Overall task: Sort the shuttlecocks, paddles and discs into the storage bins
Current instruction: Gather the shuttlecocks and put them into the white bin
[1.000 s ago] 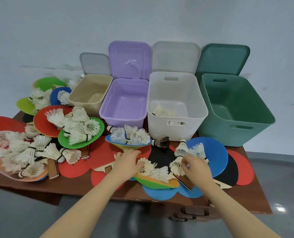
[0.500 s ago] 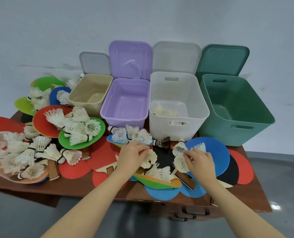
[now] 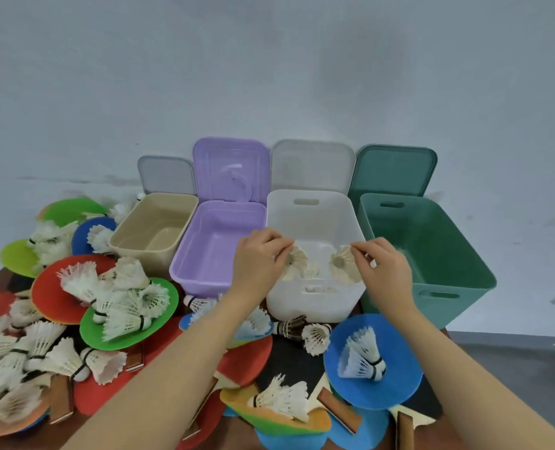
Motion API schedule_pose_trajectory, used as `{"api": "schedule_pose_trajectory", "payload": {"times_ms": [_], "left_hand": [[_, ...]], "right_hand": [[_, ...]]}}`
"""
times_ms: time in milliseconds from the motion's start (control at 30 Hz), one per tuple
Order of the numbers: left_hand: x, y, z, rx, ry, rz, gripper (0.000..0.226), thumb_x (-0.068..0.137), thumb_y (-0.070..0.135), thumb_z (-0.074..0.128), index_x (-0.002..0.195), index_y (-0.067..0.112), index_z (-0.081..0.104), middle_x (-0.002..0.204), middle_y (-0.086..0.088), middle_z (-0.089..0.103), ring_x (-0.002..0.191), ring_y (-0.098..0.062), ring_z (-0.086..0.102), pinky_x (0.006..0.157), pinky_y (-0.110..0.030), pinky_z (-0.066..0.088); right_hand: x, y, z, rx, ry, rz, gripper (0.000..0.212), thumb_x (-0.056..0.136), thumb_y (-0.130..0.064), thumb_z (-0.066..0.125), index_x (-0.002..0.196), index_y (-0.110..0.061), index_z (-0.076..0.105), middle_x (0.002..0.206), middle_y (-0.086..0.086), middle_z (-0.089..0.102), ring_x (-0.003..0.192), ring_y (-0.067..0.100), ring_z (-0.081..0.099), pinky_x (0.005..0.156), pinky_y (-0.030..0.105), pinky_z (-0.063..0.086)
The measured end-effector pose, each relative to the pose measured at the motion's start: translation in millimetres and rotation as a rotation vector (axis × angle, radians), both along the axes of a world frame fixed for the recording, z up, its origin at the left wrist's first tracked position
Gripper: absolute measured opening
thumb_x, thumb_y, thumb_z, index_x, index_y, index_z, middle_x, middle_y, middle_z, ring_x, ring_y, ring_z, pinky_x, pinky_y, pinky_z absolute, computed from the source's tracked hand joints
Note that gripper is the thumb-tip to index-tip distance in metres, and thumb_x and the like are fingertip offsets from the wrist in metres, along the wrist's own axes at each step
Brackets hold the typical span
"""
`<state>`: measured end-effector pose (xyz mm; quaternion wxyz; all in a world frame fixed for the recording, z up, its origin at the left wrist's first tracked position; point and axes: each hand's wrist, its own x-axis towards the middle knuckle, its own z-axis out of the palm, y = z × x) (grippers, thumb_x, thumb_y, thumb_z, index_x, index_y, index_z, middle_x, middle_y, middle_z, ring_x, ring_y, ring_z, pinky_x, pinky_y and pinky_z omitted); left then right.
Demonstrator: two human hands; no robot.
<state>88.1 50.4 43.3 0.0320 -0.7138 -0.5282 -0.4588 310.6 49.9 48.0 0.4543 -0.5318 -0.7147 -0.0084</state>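
White bin (image 3: 315, 303) now has both hands above it, left hand (image 3: 258, 261) and right hand (image 3: 383, 267) each pinching a shuttlecock (image 3: 297, 259).

My left hand (image 3: 259, 258) and right hand (image 3: 382, 267) are bare: no gloves, rings or watch on either. Behind each hand my forearms are bare too, no sleeve reaching the wrists.

four bins stand beige (image 3: 154, 233), lilac (image 3: 219, 245), white (image 3: 315, 297), dark green (image 3: 432, 254); shuttlecocks (image 3: 123, 306) white on red (image 3: 55, 293), green (image 3: 159, 319), blue discs (image 3: 399, 378).
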Motion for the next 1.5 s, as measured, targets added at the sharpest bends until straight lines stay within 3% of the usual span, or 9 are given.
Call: {"api": "schedule_pose_trajectory", "payload": {"times_ms": [267, 433, 667, 833, 967, 1100, 1200, 1333, 1500], "left_hand": [[22.5, 71.3, 10.7, -0.124, 0.11, 0.14, 0.014, 0.08, 0.019, 0.061, 0.081, 0.016, 0.074, 0.077, -0.002, 0.065, 0.072, -0.029, 0.06, 0.064, -0.035, 0.042], [25.4, 74.3, 0.4, -0.355, 0.202, 0.145, 0.036, 0.091, 0.025, 0.055, 0.125, 0.015, 0.058, 0.118, -0.005, 0.058, 0.107, -0.029, 0.05, 0.088, -0.037, 0.037], [36.5, 26.8, -31.7, -0.235, 0.219, -0.05, 0.032, 0.082, 0.029, 0.053, 0.103, 0.011, 0.069, 0.094, -0.005, 0.065, 0.085, -0.027, 0.061, 0.072, -0.036, 0.045], [47.5, -11.6, -59.5, -0.226, 0.155, -0.154, 0.032, 0.082, 0.03, 0.048, 0.102, 0.015, 0.068, 0.094, 0.001, 0.063, 0.092, -0.012, 0.048, 0.079, -0.022, 0.032], [57.2, -35.9, -79.3, -0.373, 0.186, -0.222, 0.04, 0.084, 0.04, 0.041, 0.105, 0.017, 0.067, 0.1, 0.002, 0.062, 0.099, -0.016, 0.054, 0.084, -0.025, 0.032], [76.5, -48.3, -94.8, -0.571, 0.257, -0.262, 0.036, 0.089, 0.043, 0.047, 0.112, 0.021, 0.063, 0.107, 0.006, 0.057, 0.108, -0.014, 0.044, 0.089, -0.026, 0.026], [95.0, -52.7, -108.4, -0.709, 0.362, -0.265, 0.042, 0.088, 0.052, 0.046, 0.116, 0.024, 0.06, 0.109, 0.006, 0.053, 0.112, -0.015, 0.039, 0.089, -0.027, 0.022], [113.3, -55.8, -121.4, -0.839, 0.389, -0.245, 0.077, 0.07, 0.073, 0.024, 0.115, 0.023, 0.06, 0.113, 0.004, 0.053, 0.115, -0.019, 0.037, 0.095, -0.031, 0.018], [130.7, -55.2, -126.0, -0.837, 0.255, -0.176, 0.04, 0.088, 0.05, 0.052, 0.118, 0.024, 0.059, 0.119, 0.006, 0.053, 0.118, -0.016, 0.038, 0.095, -0.03, 0.016]], "right_hand": [[10.9, 75.7, -3.9, -0.188, -0.06, -0.04, 0.014, 0.09, -0.019, 0.059, 0.096, -0.014, 0.071, 0.088, -0.002, 0.063, 0.07, 0.018, 0.057, 0.063, 0.033, 0.047], [21.0, 77.0, -21.0, -0.377, -0.07, 0.007, 0.025, 0.093, -0.024, 0.054, 0.113, -0.015, 0.065, 0.103, -0.001, 0.06, 0.088, 0.014, 0.056, 0.067, 0.025, 0.038], [33.4, 14.9, -39.5, -0.274, 0.032, 0.098, 0.012, 0.089, -0.014, 0.06, 0.097, -0.012, 0.068, 0.083, -0.008, 0.058, 0.076, 0.012, 0.057, 0.065, 0.027, 0.046], [48.4, -23.1, -67.2, -0.378, 0.044, 0.075, 0.008, 0.088, -0.014, 0.062, 0.093, -0.015, 0.068, 0.082, -0.005, 0.06, 0.077, 0.012, 0.058, 0.068, 0.033, 0.05], [67.4, -39.6, -101.6, -0.605, -0.073, 0.061, 0.021, 0.09, -0.02, 0.058, 0.11, -0.018, 0.064, 0.097, -0.005, 0.059, 0.095, 0.014, 0.055, 0.081, 0.028, 0.045], [81.8, -41.3, -129.6, -0.756, -0.289, 0.04, 0.037, 0.092, -0.03, 0.056, 0.128, -0.023, 0.054, 0.117, 0.003, 0.052, 0.106, 0.025, 0.046, 0.092, 0.03, 0.032], [83.6, -38.5, -138.2, -0.729, -0.327, 0.016, 0.029, 0.087, -0.027, 0.062, 0.115, -0.021, 0.062, 0.115, 0.005, 0.054, 0.101, 0.029, 0.048, 0.087, 0.034, 0.034], [84.2, -34.9, -142.1, -0.654, -0.222, 0.027, 0.009, 0.08, -0.019, 0.068, 0.088, -0.014, 0.066, 0.102, 0.005, 0.058, 0.09, 0.028, 0.054, 0.08, 0.039, 0.041], [88.4, -38.0, -141.1, -0.582, -0.147, -0.003, 0.007, 0.08, -0.018, 0.07, 0.081, -0.015, 0.064, 0.099, 0.001, 0.058, 0.085, 0.022, 0.057, 0.075, 0.039, 0.045]]}}
